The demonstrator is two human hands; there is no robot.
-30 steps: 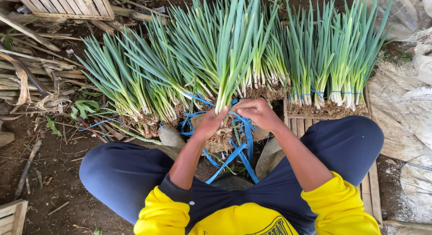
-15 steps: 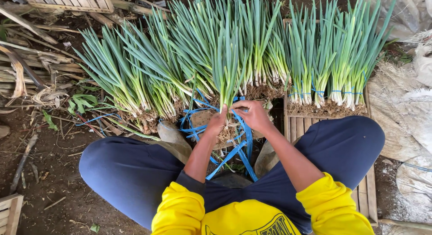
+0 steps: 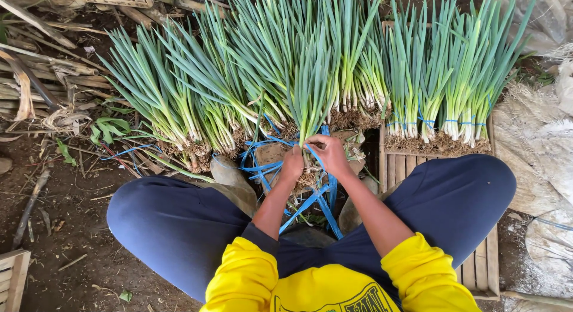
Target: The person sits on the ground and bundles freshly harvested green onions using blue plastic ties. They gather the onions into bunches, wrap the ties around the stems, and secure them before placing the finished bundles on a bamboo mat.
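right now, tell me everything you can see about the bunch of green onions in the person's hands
The bunch of green onions has long blue-green leaves, pale stalks and a tangle of soil-caked roots. It stands roughly upright between the knees. The left hand grips its base; the right hand holds blue strap against the stalks.

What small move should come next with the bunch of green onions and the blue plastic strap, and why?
Probably pull the blue plastic strap snug with the right hand. The left hand already grips the bunch of green onions just above its roots, and the strap lies across the stalks between both hands, with no knot visible.
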